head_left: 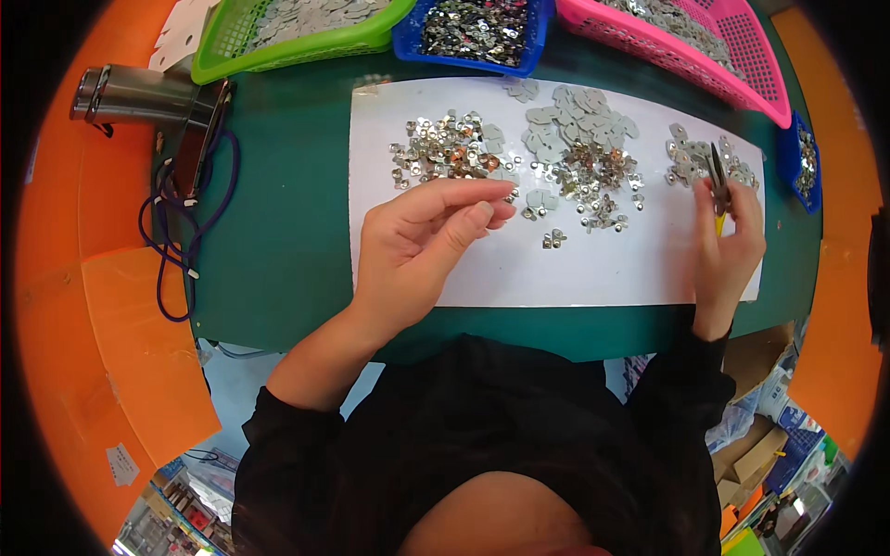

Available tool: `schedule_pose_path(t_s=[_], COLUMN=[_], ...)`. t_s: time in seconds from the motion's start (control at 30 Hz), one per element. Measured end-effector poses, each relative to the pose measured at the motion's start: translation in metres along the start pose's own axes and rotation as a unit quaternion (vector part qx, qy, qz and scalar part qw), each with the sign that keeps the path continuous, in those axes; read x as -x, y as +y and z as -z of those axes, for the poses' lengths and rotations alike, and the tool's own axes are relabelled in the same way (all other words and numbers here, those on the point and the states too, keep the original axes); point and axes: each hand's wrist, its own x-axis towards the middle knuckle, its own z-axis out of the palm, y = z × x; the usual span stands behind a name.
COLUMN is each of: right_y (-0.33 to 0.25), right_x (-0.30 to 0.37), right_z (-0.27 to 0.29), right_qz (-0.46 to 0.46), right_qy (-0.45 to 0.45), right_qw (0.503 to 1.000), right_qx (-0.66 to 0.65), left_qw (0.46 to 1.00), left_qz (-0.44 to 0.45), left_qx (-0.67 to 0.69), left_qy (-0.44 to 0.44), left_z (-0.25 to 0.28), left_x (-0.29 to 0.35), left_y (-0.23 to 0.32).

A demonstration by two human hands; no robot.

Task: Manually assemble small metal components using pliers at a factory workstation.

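Note:
My left hand is over the left part of a white board, thumb and fingertips drawn together in a pinch; what they hold, if anything, is too small to make out. Just beyond it lies a pile of small shiny metal pieces. At the board's right side my right hand grips pliers with a yellow handle, jaws pointing away from me. Around the jaws lie loose grey flat pieces. Between my hands are a heap of grey flat pieces and more metal pieces.
Along the far edge stand a green basket, a blue tray and a pink basket, all filled with small pieces. A smaller blue tray is at the right. A metal cylindrical device with a dark cord sits left.

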Motion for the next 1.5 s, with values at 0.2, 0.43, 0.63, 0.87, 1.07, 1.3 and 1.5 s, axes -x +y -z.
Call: schedule_pose_path(t_s=[0.2,0.43,0.63,0.87,1.07,1.3,1.5], right_y=[0.004,-0.046,-0.071,-0.081,-0.086,-0.085,-0.097], right_x=[-0.005,0.016,0.013,0.003,-0.001,0.000,0.004], right_z=[-0.001,-0.019,-0.031,-0.046,-0.049,-0.047,-0.039], right_qz=[0.063,0.161,0.200,0.207,0.203,0.186,0.052], right_qy=[0.065,-0.163,-0.144,-0.161,-0.181,-0.205,-0.190], right_qw=[0.989,0.972,0.969,0.965,0.962,0.961,0.955], right_qx=[0.117,-0.059,-0.024,0.011,0.005,-0.020,-0.222], left_qw=[0.991,0.991,0.991,0.991,0.989,0.994,0.995], left_qz=[-0.079,-0.069,-0.052,-0.045,-0.061,-0.038,0.000], left_qx=[-0.105,-0.109,-0.123,-0.107,-0.120,-0.081,0.092], left_qy=[0.011,0.018,-0.001,0.070,0.063,0.060,0.031], left_z=[-0.003,0.001,0.001,0.000,0.000,-0.001,-0.008], left_x=[-0.003,-0.001,0.001,-0.004,-0.002,-0.001,0.003], left_y=[-0.006,-0.008,-0.003,-0.005,-0.006,-0.005,-0.008])
